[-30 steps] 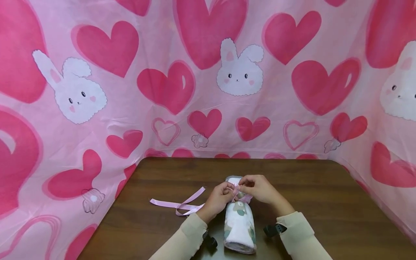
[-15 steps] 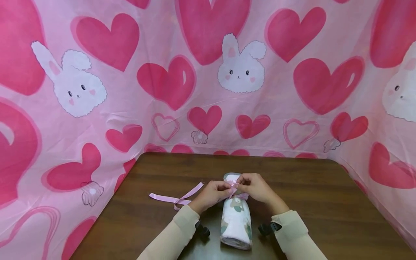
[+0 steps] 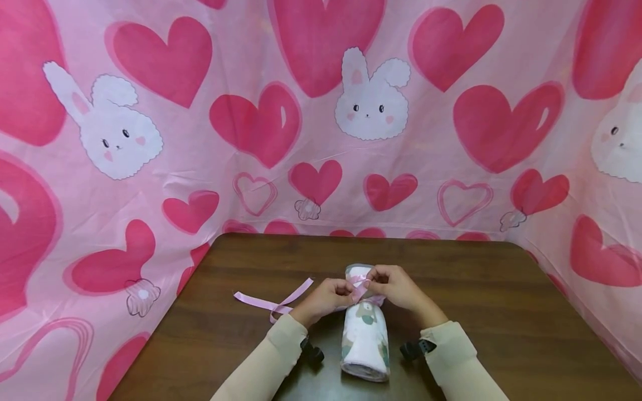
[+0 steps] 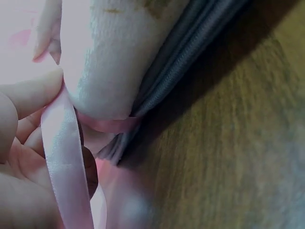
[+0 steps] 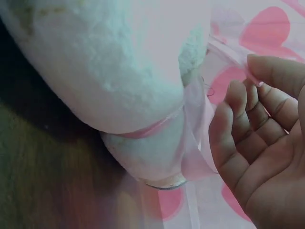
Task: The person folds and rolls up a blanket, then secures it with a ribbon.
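Observation:
A rolled white towel (image 3: pixel 365 340) with a green and brown print lies lengthwise on the table. Pink satin ribbon (image 4: pixel 69 162) goes around the roll and cinches it towards its far end. My left hand (image 3: pixel 322 302), at the roll's left side, pinches one length of this ribbon between thumb and fingers. From the right, my right hand (image 3: pixel 398 288) pinches another piece of ribbon between thumb and forefinger, its other fingers curled. In the right wrist view, a loop of ribbon (image 5: pixel 198 129) stands by the cinched part. The fingers partly hide the ribbon's crossing in the head view.
The loose ribbon tail (image 3: pixel 258 302) trails over the brown wooden table (image 3: pixel 501 312) to the left of my left hand. Behind and beside the table hangs a pink cloth (image 3: pixel 311 133) with hearts and rabbit faces. A black wrist camera (image 3: pixel 312 353) sits at each cuff.
The head view has tilted and shifted slightly. Both hands stay at the cinched part, and the ribbon between them has shifted, showing more of a flat pink band. The left hand's fingers sit slightly lower.

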Demonstrator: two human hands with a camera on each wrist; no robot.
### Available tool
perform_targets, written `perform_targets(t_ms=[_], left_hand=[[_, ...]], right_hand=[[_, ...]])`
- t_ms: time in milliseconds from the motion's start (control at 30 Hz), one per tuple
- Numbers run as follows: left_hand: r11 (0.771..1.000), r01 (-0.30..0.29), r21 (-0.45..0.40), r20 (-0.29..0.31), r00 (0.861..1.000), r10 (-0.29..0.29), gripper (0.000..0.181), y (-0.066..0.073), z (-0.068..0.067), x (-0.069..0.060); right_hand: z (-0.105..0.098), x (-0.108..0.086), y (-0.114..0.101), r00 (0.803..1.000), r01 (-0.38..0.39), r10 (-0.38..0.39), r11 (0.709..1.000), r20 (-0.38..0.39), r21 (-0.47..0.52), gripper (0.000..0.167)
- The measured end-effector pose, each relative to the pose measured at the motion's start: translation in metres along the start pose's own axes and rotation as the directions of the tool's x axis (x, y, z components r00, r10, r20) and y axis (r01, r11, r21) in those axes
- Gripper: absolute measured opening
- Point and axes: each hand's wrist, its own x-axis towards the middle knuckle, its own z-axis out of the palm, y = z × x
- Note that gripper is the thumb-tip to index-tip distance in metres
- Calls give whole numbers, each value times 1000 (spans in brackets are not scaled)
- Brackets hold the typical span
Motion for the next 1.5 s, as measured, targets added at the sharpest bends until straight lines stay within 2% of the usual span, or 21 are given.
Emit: perform_targets(t_ms=[233, 433, 567, 667, 767, 800, 867, 967, 1067, 1267, 1500], left_hand=[[999, 5, -34, -24, 1000, -5, 10, -4, 4, 1], [999, -18, -40, -20, 1000, 17, 12, -3, 7, 0], [1000, -19, 0, -10, 1000, 19, 15, 11, -3, -4], [991, 0, 131, -77, 997, 11, 16, 21, -19, -6], [963, 32, 269, -197, 980, 22, 17, 19, -33, -4], [952, 53, 302, -226, 974, 18, 18, 19, -35, -4], [947, 107, 301, -244, 969, -32, 20, 15, -37, -4], [949, 186, 256, -205, 969, -135, 25, 11, -36, -2], [957, 213, 199, -148, 971, -185, 29, 8, -35, 0], [970, 206, 126, -82, 977, -197, 35, 9, -43, 2], [986, 155, -56, 11, 988, -154, 41, 31, -54, -9]], right_hand=[[6, -1, 4, 996, -47, 41, 996, 80, 76, 15], [11, -3, 4, 997, -47, 44, 998, 65, 48, 11], [10, -4, 1, 997, -54, 52, 998, 59, 35, 13], [9, -3, 0, 997, -52, 51, 998, 54, 26, 16], [9, -2, -1, 997, -61, 60, 998, 54, 27, 16], [9, -2, -1, 997, -61, 60, 998, 56, 25, 16], [10, -2, -1, 997, -51, 51, 999, 55, 1, 14], [11, -2, -2, 999, -12, 14, 998, 49, -56, 11], [12, -2, -4, 999, 30, -25, 994, 46, -101, 10], [14, -3, -6, 996, 67, -61, 993, 62, -96, 11], [10, -3, -8, 999, 39, -36, 995, 38, -88, 11]])
